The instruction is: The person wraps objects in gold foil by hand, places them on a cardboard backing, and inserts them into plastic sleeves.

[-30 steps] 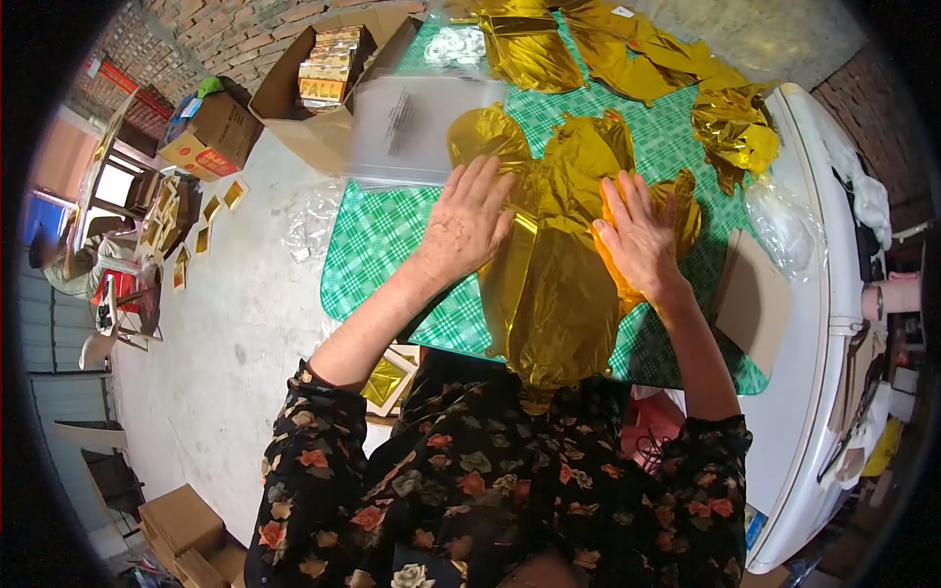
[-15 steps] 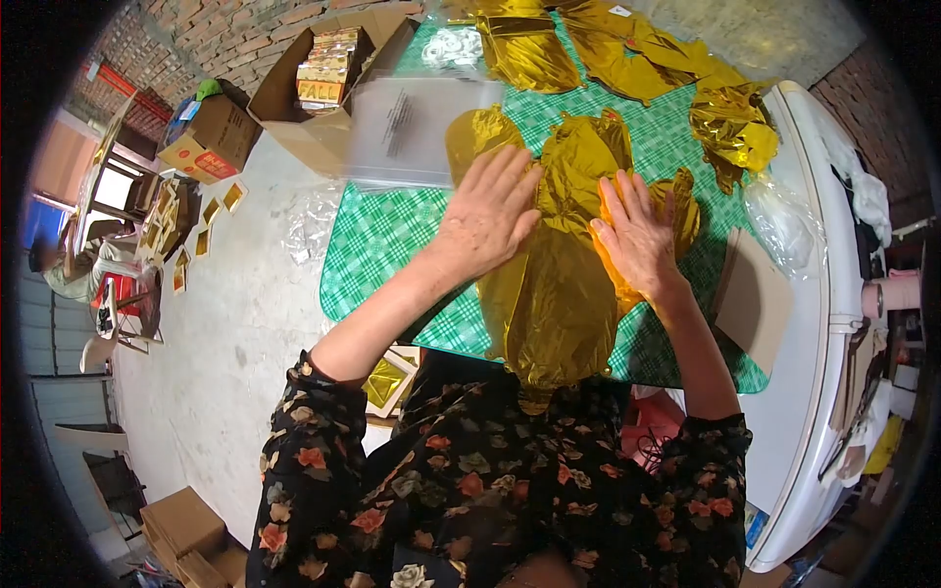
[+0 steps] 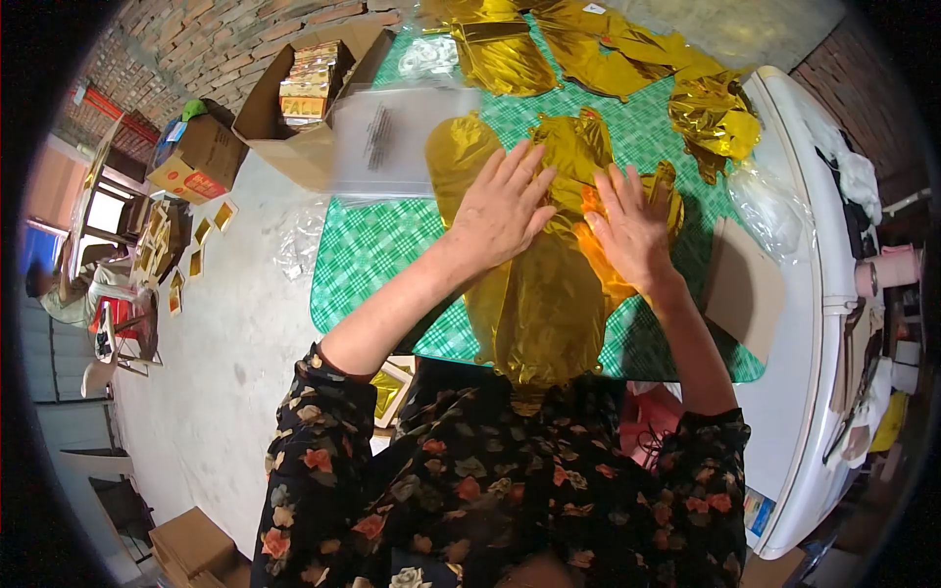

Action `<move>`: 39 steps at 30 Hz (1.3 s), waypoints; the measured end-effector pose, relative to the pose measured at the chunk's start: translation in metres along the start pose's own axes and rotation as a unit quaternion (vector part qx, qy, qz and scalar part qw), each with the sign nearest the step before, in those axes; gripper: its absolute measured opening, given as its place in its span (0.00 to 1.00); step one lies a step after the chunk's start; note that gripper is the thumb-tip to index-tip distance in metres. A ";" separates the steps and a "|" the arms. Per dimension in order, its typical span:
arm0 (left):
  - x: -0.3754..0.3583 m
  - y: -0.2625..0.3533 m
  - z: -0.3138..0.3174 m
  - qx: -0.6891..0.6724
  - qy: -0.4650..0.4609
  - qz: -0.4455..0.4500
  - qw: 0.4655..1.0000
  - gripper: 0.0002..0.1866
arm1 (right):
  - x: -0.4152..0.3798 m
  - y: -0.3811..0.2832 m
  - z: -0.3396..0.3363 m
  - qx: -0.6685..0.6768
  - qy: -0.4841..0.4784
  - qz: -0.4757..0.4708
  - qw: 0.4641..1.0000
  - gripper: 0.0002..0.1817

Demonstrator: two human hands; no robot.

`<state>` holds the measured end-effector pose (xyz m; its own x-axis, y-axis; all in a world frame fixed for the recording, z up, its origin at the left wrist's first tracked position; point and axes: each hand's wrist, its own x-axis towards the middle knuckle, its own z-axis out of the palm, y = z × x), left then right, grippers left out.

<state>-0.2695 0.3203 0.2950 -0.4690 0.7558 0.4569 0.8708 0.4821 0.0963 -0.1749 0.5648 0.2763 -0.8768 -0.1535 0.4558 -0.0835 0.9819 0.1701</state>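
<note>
A flat gold foil balloon (image 3: 544, 309) lies uninflated on the green checked tablecloth (image 3: 377, 250), its lower end hanging over the near edge towards my body. My left hand (image 3: 498, 211) rests palm down across its left middle part, fingers stretched out and pointing away from me. On the right, my right hand (image 3: 632, 230) is spread over an orange part (image 3: 600, 260) of the foil, fingertips pointing to the far side. Neither hand grips anything. Parts of the balloon under both palms are hidden.
More gold foil balloons (image 3: 500, 54) lie along the table's far side. Clear plastic sleeves (image 3: 382, 147) are stacked at far left, beside an open carton (image 3: 314, 147). A cardboard sheet (image 3: 740, 284) and plastic bag (image 3: 769, 211) lie right. A person (image 3: 74, 289) sits at far left.
My left hand has shifted slightly right over the foil relative to the table. My right hand has stayed near the orange part. The whole view has turned a little.
</note>
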 end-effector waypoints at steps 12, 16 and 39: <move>0.029 0.015 0.053 -0.046 -0.029 0.060 0.997 0.33 | -0.018 0.079 -0.007 -0.077 -0.180 0.275 0.941 0.25; 0.026 0.016 0.056 -0.043 -0.046 0.052 0.997 0.33 | -0.015 0.093 0.004 0.003 -0.200 0.300 0.933 0.22; 0.030 0.014 0.050 -0.038 -0.092 0.055 0.993 0.33 | 0.019 0.037 -0.021 0.583 -0.055 0.323 0.743 0.19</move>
<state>-0.2788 0.3715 0.2655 -0.3833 0.8737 0.2995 0.9236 0.3624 0.1249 -0.1846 0.5963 0.3100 -0.9400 0.3400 0.0283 0.0742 0.2845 -0.9558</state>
